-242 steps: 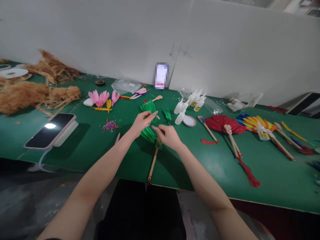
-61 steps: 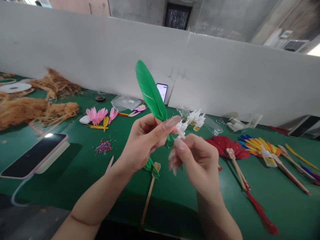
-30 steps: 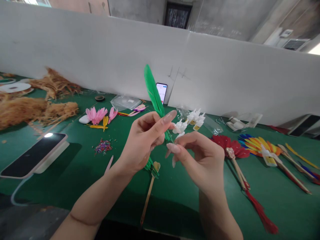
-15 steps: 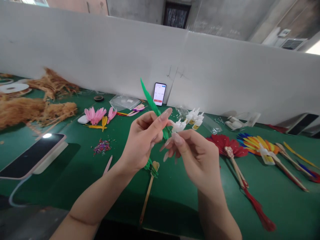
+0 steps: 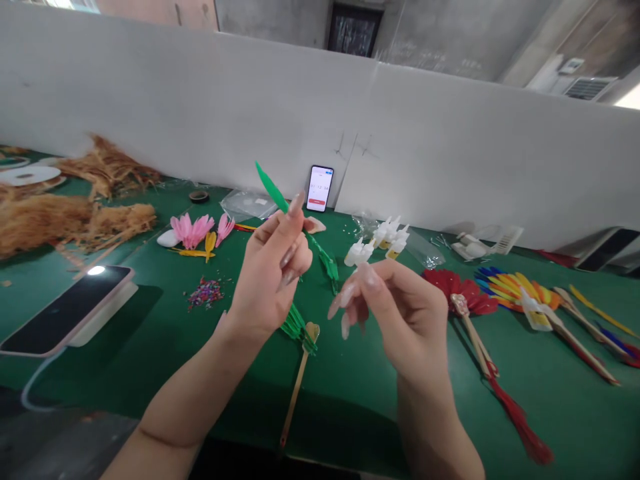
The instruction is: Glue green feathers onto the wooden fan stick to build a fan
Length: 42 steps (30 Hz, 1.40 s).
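Note:
My left hand (image 5: 274, 267) pinches a green feather (image 5: 270, 185) between thumb and fingers, its tip pointing up and to the left. To the right, my right hand (image 5: 397, 310) has thumb and fingertips pressed together; whatever may be between them is too small to make out. Below the hands lies a wooden stick (image 5: 295, 397) with a heart-shaped end, and green feathers (image 5: 295, 327) fan out from that end, partly behind my left wrist. More green feathers (image 5: 327, 263) lie on the table between the hands.
Small white glue bottles (image 5: 390, 233) stand behind my right hand. A red feather fan (image 5: 443, 290) and a yellow-blue one (image 5: 520, 287) lie right. Left are pink feathers (image 5: 191, 232), sequins (image 5: 205, 293) and a dark-screened phone (image 5: 65, 310). A lit phone (image 5: 320, 189) leans on the partition.
My left hand has moved left with the green feather, away from my right hand. My right hand has shifted slightly right, its fingertips still together.

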Motion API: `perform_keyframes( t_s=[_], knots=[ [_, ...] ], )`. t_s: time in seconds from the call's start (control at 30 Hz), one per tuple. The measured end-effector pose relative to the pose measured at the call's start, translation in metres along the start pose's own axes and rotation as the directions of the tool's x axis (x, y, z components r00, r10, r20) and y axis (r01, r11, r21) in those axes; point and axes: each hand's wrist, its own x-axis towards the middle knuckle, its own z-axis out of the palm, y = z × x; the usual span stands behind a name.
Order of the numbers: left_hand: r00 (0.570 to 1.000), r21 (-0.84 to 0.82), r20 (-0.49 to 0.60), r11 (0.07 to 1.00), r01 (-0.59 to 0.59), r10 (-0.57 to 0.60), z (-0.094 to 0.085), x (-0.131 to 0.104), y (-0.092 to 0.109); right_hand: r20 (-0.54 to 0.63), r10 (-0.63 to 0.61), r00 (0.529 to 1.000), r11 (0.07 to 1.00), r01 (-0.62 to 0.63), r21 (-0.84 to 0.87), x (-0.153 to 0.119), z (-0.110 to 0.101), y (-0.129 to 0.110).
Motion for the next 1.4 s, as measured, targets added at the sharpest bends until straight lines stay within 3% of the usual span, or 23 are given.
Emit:
perform_keyframes(
  t_s=[0.17, 0.33, 0.57, 0.73, 0.87, 1.03, 1.2, 1.4],
  knots=[
    [1.000, 0.038, 0.006, 0.999, -0.020, 0.020, -0.003, 0.002, 0.008, -0.044, -0.036, 0.998, 0.999, 0.036, -0.010, 0.002, -0.002, -0.002],
    [1.000, 0.055, 0.020, 0.998, -0.001, 0.000, 0.002, -0.003, 0.007, -0.016, -0.059, 0.998, 0.993, 0.057, -0.103, 0.001, 0.002, 0.003],
    [0.992, 0.098, 0.104, 0.993, 0.059, -0.069, 0.005, -0.010, 0.003, -0.041, -0.212, 0.976, 0.927, 0.187, -0.324, -0.001, 0.004, 0.002],
    [0.982, 0.099, 0.156, 0.991, 0.093, -0.108, 0.005, -0.011, 0.002, -0.069, -0.293, 0.954, 0.896, 0.248, -0.369, -0.002, 0.004, 0.001],
    [0.968, 0.063, 0.203, 0.988, 0.140, -0.151, 0.004, -0.009, 0.001, -0.084, -0.390, 0.917, 0.817, 0.302, -0.491, -0.004, 0.003, 0.000],
    [0.945, 0.031, 0.259, 0.980, 0.197, -0.198, 0.003, -0.007, -0.001, -0.021, -0.497, 0.867, 0.697, 0.385, -0.605, -0.006, 0.003, -0.001],
    [0.967, 0.069, 0.216, 0.990, 0.123, -0.135, 0.003, -0.006, -0.003, -0.013, -0.507, 0.862, 0.656, 0.376, -0.654, -0.008, 0.003, -0.002],
    [0.987, 0.143, 0.156, 0.989, 0.024, -0.047, 0.004, -0.009, -0.007, 0.107, -0.524, 0.845, 0.565, 0.439, -0.699, -0.005, -0.001, 0.005]
  ],
)
